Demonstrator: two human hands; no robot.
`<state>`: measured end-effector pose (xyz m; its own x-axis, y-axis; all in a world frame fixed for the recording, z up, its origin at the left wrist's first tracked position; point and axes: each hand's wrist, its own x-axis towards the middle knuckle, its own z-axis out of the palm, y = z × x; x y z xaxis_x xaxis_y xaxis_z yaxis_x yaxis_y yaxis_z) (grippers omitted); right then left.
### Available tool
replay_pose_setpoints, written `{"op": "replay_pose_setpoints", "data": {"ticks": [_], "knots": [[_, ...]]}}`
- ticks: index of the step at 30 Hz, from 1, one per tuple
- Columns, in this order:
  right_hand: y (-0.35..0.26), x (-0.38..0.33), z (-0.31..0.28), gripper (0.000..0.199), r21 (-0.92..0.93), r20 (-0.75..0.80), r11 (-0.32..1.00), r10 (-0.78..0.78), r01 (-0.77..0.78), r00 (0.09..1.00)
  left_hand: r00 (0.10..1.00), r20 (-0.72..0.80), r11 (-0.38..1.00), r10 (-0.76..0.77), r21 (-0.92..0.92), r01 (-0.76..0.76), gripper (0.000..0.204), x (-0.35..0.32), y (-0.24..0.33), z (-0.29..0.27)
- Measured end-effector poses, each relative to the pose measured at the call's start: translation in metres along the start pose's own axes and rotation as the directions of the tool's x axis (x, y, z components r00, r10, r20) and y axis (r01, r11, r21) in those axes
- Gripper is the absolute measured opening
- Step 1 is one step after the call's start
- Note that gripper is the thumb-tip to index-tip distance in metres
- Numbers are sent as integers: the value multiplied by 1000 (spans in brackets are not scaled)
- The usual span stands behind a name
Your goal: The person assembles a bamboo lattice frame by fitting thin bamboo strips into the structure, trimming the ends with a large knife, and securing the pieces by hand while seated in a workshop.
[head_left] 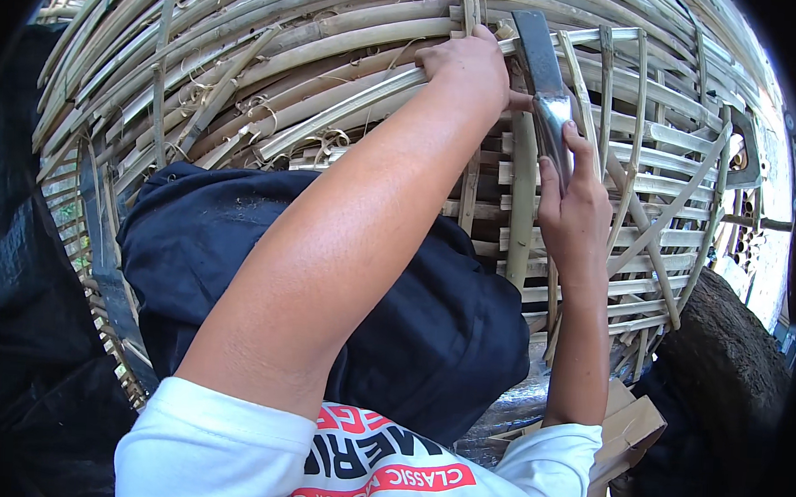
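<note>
Slats of pale split bamboo (pixel 365 22) curve beneath the left hand (pixel 470 70), fingers closed on a long bamboo strip (pixel 342 111), and the right hand (pixel 576 208), fingers clamped round a flat grey metal tool (pixel 538 58); dark navy cloth (pixel 403 321) lies nearer.

The long, flat metal tool (pixel 536 53) is dull slate grey along its upper part and bright, glinting silver lower down. The slim, straight split-bamboo strip (pixel 342 111) is pale cream — lighter than the curved, stacked bamboo slats (pixel 337 34), which make uneven stripes of straw, tan and grey-brown. One upright bamboo pole (pixel 521 201) leans toward olive. The soft, draped cloth (pixel 431 313) is plain deep navy. The short-sleeved white fabric T-shirt (pixel 227 424) carries red and black lettering — white on its red bands
</note>
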<state>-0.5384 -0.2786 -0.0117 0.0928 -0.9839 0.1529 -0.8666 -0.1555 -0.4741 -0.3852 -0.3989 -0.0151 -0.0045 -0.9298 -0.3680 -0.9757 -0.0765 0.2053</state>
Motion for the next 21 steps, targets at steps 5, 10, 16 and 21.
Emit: {"op": "replay_pose_setpoints", "data": {"ticks": [5,10,16,21], "knots": [[3,-7,7,41,103,-383,944,-253,313,888,999,54,1000,-1,1,1,120,-6,4,-2],[-1,-6,-6,45,-36,-64,996,-84,82,994,999,44,1000,14,-26,-13,118,-6,-1,-5],[1,3,4,43,-132,154,991,57,-37,986,1000,24,999,-9,-32,10,119,1,-5,2],[2,-2,7,41,119,-241,982,-115,147,964,996,92,1000,-12,-21,14,109,-4,-3,0]]}}
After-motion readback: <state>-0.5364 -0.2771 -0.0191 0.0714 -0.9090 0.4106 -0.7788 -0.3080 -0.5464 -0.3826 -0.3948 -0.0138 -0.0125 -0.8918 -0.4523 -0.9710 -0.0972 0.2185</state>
